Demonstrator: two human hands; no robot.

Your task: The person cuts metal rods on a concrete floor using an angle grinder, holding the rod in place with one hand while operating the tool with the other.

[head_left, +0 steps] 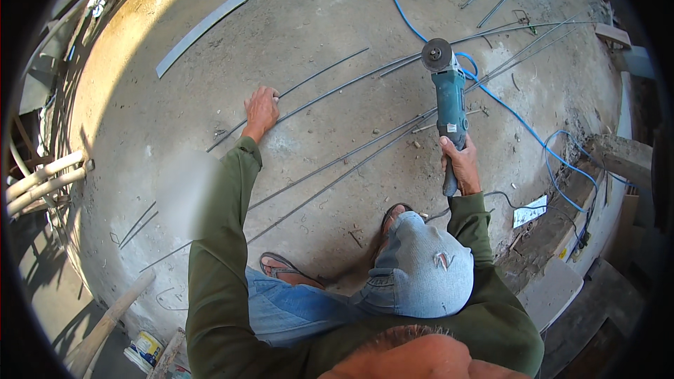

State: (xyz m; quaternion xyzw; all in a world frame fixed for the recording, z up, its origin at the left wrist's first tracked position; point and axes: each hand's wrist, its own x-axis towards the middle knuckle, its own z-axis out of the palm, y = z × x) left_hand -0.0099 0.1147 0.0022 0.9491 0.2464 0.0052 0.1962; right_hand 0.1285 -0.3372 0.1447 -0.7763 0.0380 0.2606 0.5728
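My left hand (262, 109) grips a thin steel rod (323, 69) lying on the concrete floor, fingers curled over it at the centre-left. My right hand (460, 161) holds a teal angle grinder (449, 91) by its rear black handle, with the cutting disc (436, 54) uppermost in the picture. Several more long rods (330, 163) lie crossing the floor around and beneath the grinder. A blue cable (512, 114) loops behind the tool and runs down the right side.
A flat grey strip (200, 31) lies at upper left. Wooden poles (49, 175) stand at the left edge, with a bucket (144, 347) at lower left. Concrete blocks (618, 158) and boards line the right. My sandalled feet (281, 267) are below. A white rectangular piece (530, 210) lies at right.
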